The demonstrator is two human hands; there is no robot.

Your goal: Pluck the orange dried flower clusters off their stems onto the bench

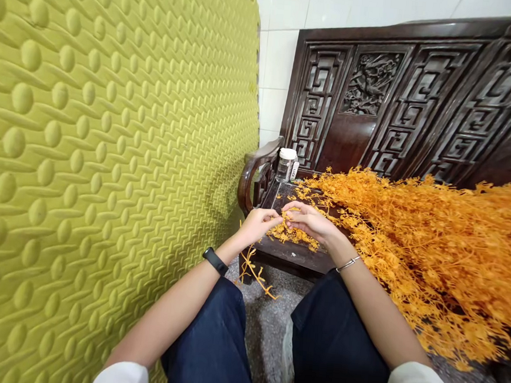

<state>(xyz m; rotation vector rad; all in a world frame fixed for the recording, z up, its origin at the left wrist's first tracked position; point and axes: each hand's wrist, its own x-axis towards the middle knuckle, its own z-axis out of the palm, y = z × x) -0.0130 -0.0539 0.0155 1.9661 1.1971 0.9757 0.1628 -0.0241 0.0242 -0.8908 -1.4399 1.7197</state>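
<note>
My left hand [258, 225] is closed in a pinch over the left end of the bench seat. Below it hangs a bare orange plastic stem [255, 274] with short side twigs, which seems to run up into its fingers. Close by on the right, my right hand [311, 223] has its fingertips together on a small orange plastic sprig, mostly hidden by the fingers. Beneath both hands lies a small heap of loose orange sprigs [294, 234] on the dark wooden bench [288, 254]. To the right spreads a big pile of orange artificial foliage [445, 248].
A clear jar with a white lid [287, 154] stands at the bench's back left corner, beside the curved armrest [248, 182]. Yellow-green foam matting [121, 145] rises like a wall along my left. The carved backrest [365, 141] closes off the far side.
</note>
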